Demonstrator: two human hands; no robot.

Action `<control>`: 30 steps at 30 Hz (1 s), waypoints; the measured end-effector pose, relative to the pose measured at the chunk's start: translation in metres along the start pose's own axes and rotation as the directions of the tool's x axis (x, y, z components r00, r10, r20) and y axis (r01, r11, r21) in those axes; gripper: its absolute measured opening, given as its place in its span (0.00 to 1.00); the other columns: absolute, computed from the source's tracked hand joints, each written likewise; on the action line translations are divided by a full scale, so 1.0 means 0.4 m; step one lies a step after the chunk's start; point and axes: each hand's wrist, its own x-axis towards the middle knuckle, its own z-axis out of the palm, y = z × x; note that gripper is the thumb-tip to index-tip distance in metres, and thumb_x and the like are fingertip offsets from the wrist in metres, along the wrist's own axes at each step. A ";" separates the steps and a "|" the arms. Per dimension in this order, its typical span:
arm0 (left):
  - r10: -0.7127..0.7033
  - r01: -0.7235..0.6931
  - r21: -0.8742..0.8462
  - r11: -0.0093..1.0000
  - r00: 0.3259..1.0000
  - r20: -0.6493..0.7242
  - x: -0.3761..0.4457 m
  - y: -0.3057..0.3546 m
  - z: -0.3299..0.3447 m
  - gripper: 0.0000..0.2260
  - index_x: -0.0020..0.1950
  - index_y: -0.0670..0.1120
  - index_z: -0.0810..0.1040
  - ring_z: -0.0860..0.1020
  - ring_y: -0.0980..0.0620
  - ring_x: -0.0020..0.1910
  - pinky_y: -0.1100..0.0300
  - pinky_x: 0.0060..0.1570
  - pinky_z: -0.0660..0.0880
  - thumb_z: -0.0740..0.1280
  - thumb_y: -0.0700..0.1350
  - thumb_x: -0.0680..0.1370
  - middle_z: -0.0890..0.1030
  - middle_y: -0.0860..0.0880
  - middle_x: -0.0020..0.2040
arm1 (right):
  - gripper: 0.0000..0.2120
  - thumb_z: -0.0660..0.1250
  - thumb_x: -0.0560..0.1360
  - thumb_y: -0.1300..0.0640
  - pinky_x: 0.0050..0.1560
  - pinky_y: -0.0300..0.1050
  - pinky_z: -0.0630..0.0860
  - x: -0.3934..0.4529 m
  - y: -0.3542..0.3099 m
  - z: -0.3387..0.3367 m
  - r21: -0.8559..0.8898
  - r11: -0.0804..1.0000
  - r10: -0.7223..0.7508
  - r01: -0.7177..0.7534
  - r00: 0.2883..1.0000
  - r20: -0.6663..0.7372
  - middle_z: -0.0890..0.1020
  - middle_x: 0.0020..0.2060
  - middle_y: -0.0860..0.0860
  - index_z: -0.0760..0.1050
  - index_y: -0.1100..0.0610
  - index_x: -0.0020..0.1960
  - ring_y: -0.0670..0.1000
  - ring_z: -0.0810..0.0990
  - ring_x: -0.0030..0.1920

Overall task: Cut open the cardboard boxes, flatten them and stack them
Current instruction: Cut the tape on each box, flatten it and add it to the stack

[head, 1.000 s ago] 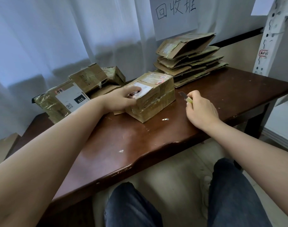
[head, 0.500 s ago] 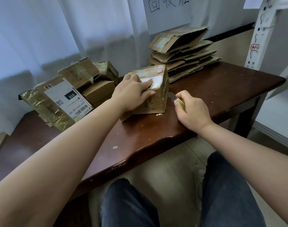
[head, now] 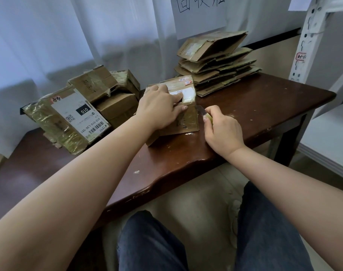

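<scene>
Head view: left hand gripping taped cardboard box on wooden table. Right hand clutching utility knife, blade at box edge.

Dark wooden table, white curtains, white shelving
</scene>
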 end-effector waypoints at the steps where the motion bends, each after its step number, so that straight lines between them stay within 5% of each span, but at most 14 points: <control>1: -0.002 0.002 -0.001 1.000 1.000 0.000 -0.001 0.001 -0.002 0.21 0.70 0.57 0.70 0.69 0.41 0.62 0.50 0.58 0.67 0.54 0.62 0.80 0.73 0.42 0.59 | 0.09 0.58 0.80 0.58 0.36 0.47 0.64 0.000 -0.001 0.001 -0.005 1.000 0.005 -0.005 1.000 0.001 0.81 0.37 0.57 0.72 0.60 0.58 0.63 0.79 0.39; 9: -0.011 0.011 -0.001 1.000 1.000 0.012 -0.002 0.002 -0.006 0.21 0.71 0.58 0.70 0.68 0.41 0.62 0.50 0.57 0.68 0.55 0.62 0.80 0.73 0.42 0.59 | 0.10 0.57 0.81 0.59 0.35 0.44 0.63 0.001 -0.007 0.000 -0.072 0.997 0.006 -0.006 1.000 0.005 0.77 0.34 0.52 0.71 0.60 0.60 0.61 0.79 0.36; 17: 0.042 -0.021 -0.234 0.972 0.995 0.088 0.002 0.003 -0.002 0.20 0.71 0.48 0.71 0.70 0.42 0.66 0.49 0.63 0.69 0.59 0.54 0.82 0.71 0.42 0.67 | 0.11 0.56 0.80 0.60 0.35 0.45 0.64 -0.014 0.002 0.019 -0.108 0.994 0.002 0.002 0.999 0.041 0.81 0.38 0.56 0.70 0.59 0.62 0.62 0.80 0.38; 30: 0.071 -0.050 -0.195 0.980 0.992 0.102 0.004 0.002 0.000 0.18 0.63 0.42 0.73 0.74 0.41 0.59 0.46 0.56 0.72 0.58 0.53 0.82 0.78 0.42 0.59 | 0.10 0.57 0.77 0.60 0.40 0.46 0.65 0.005 -0.026 -0.020 -0.272 0.959 0.172 -0.084 0.931 0.321 0.80 0.47 0.58 0.70 0.57 0.57 0.62 0.77 0.46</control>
